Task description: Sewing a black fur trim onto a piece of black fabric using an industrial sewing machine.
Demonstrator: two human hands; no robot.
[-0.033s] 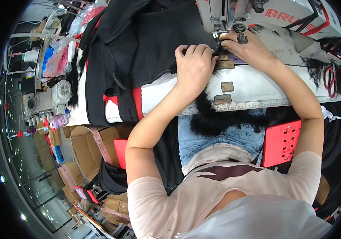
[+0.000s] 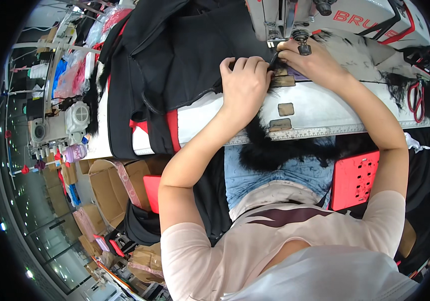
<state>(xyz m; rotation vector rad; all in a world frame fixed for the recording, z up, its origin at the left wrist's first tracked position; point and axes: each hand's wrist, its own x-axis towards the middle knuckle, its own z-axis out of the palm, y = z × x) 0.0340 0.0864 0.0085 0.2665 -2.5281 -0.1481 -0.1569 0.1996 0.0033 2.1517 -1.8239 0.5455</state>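
Note:
A black garment (image 2: pixel 195 52) spreads over the sewing table, its edge running up to the sewing machine (image 2: pixel 270 22). My left hand (image 2: pixel 245 85) is closed on this edge just in front of the presser foot (image 2: pixel 274 43), fingers curled down. Right beside the foot, my right hand (image 2: pixel 308 57) pinches the same dark edge; its fingertips are partly hidden by the machine. From under my left wrist a black fur strip (image 2: pixel 262 150) hangs over the table's front onto my lap. How fur and garment meet under my fingers is hidden.
Red-handled scissors (image 2: pixel 416 103) lie at the table's right end, near loose black fur (image 2: pixel 398 88). A ruler strip (image 2: pixel 320 131) lines the front edge. Cardboard boxes (image 2: pixel 109 183) stand low at left; a second machine (image 2: pixel 57 125) is beyond the table's left end.

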